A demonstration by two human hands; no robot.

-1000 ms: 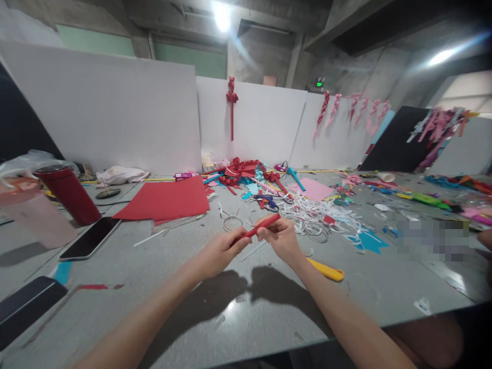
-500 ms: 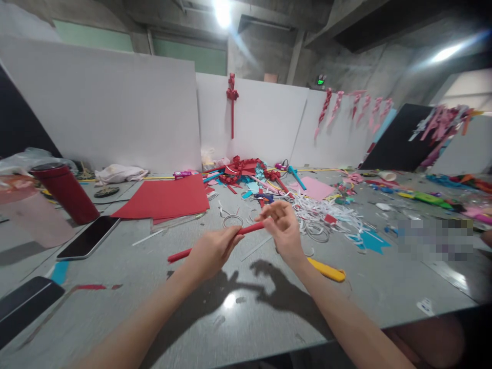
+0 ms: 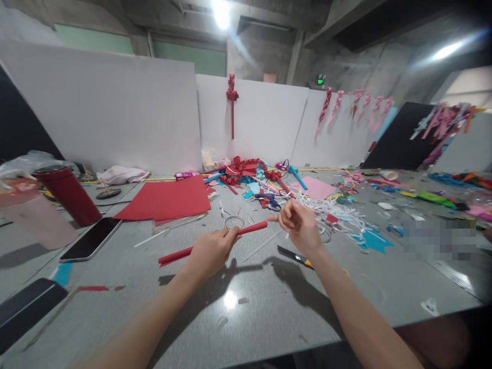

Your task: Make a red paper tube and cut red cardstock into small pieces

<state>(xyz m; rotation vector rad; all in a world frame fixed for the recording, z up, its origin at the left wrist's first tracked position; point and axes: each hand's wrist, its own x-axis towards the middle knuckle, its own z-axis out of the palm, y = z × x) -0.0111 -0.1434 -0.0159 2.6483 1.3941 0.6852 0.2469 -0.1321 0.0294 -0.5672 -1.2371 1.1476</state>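
My left hand (image 3: 213,253) is closed around a rolled red paper tube (image 3: 253,228), held slantwise above the table. Its left end, past my wrist, shows a loose edge. Just off the tube's right end is my right hand (image 3: 302,228). One finger points toward that end, the others are loosely curled, and I see nothing held in them. Below the right wrist lies a utility knife (image 3: 294,254) with a dark blade and yellow handle, partly hidden by the forearm. A thin white ring (image 3: 233,221) lies behind the left hand.
Red paper sheets (image 3: 169,197) lie at back left, near a phone (image 3: 91,239), a red tumbler (image 3: 69,195) and a dark case (image 3: 31,310). White paper strips (image 3: 338,207) and colored scraps cover the back middle. Blue-handled scissors (image 3: 272,202) lie among them. White boards (image 3: 261,118) stand behind.
My right hand has drawn off the tube's end, moving right and slightly down. The knife's dark blade now shows. The left hand still grips the tube, its left end looking looser.
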